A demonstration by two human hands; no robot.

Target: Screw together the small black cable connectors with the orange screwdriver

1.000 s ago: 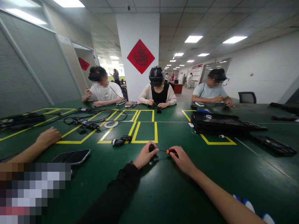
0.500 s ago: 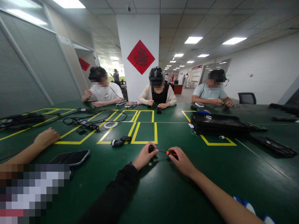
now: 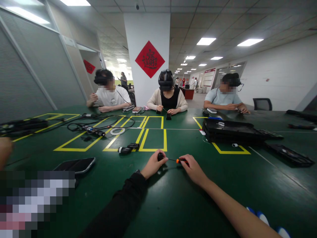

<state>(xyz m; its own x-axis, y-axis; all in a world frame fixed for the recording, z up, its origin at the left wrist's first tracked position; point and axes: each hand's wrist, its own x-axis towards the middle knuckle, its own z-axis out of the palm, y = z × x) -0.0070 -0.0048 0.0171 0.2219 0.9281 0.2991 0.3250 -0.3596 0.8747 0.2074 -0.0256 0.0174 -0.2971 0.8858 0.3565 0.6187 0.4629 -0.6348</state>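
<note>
Just in front of me over the green table, my left hand (image 3: 154, 165) is closed around a small black part (image 3: 160, 156), mostly covered by the fingers. My right hand (image 3: 194, 169) grips the handle of a screwdriver (image 3: 178, 161) with orange and black on it. Its thin shaft points left at the black part. Whether the tip touches the part or sits in it, I cannot tell. Beyond my left hand, a black cylindrical piece with a white ring (image 3: 124, 150) lies beside another black piece (image 3: 133, 146).
Yellow tape outlines mark the green table (image 3: 158, 208). Black cables (image 3: 92, 129) and a white ring-shaped coil (image 3: 117, 132) lie at left, a phone (image 3: 75, 165) nearer. Stacked black trays (image 3: 230, 130) stand at right. Three people sit opposite; another person's hand (image 3: 5, 150) is at the left edge.
The other person's hand at left has drawn back to the picture's edge. My right fingers have shifted slightly on the screwdriver handle; my left hand has stayed in place.
</note>
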